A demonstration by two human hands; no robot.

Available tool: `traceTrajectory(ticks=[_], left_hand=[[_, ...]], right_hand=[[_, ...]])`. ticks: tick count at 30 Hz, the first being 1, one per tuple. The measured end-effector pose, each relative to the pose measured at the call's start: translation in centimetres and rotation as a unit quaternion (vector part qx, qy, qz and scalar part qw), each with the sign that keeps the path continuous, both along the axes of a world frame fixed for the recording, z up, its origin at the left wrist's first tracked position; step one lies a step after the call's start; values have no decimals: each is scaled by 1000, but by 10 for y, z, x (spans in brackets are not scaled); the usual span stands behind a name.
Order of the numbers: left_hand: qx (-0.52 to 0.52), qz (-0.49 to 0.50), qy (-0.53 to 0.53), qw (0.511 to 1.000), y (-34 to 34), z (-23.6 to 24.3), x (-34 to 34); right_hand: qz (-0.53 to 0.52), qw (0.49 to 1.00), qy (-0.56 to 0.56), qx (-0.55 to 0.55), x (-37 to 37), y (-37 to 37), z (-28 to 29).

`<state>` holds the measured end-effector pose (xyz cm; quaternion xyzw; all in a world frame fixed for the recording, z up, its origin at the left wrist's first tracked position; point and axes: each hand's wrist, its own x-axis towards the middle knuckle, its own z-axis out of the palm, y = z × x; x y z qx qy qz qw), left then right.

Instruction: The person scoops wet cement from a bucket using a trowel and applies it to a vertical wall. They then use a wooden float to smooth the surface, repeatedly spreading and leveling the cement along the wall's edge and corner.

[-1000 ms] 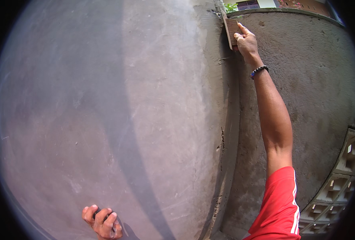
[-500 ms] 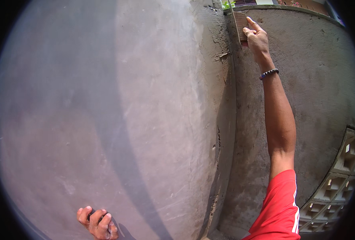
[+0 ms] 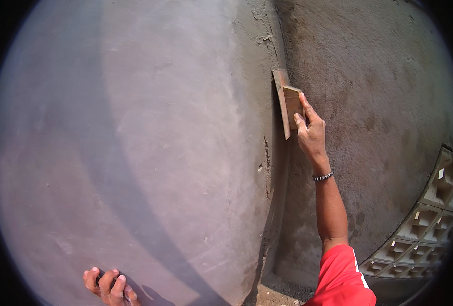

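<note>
Firstly, left of the landmark piece — a brown wooden float with a flat rectangular board and a block-shaped grip (image 3: 281, 104) — one broad grey plastered wall (image 3: 170, 127): face mostly even, some faint marks; judged largely finished.

Item: one bare left hand (image 3: 109, 287), low and far left of the float, close to the wall; fingers curled, a dark patch between them. Whether it holds something cannot be told.

Item: one long curved grey shadow (image 3: 134, 204), on the wall, left of and below the float.

Item: one rough grey mortar strip (image 3: 252, 122), just left of the float; broken and flaking above it, a dark jagged crack (image 3: 267, 158) below. Judged unfinished; filling and smoothing seem left to do here.

Item: the float itself, upright with slight tilt, at the meeting of two walls; firm contact cannot be confirmed.

Item: one bare right hand (image 3: 312, 133), closed around the float's grip; dark-and-light beaded bracelet (image 3: 323, 176) below, then a red sleeve with white stripe (image 3: 341, 278).

Item: one darker, coarser brownish-grey wall (image 3: 384, 122), right of the float; stained, finish uncertain.

Item: pale hollow concrete vent blocks (image 3: 420, 224), far right of and below the float.

Markings: no brand, label or writing legible.
</note>
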<state>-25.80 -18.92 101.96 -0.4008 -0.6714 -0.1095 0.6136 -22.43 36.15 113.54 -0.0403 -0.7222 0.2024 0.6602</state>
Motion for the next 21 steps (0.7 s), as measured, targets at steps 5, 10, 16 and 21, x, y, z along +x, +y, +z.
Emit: traceTrajectory(ticks=[5,10,16,21], left_hand=[[9,-18,3,1000,-4,-12,-14],[9,-37,8,999,-6,-12,-19],[15,-40,13,999,-5,-12,-19],[21,-29,5,999,-6,-12,-16]], right_hand=[[-30,998,-34,-32,5,-8,-131],[0,989,-114,-98,34,-19,-254],[103,975,13,-194,62,-28,-163],[232,964,98,-90,25,2,50]])
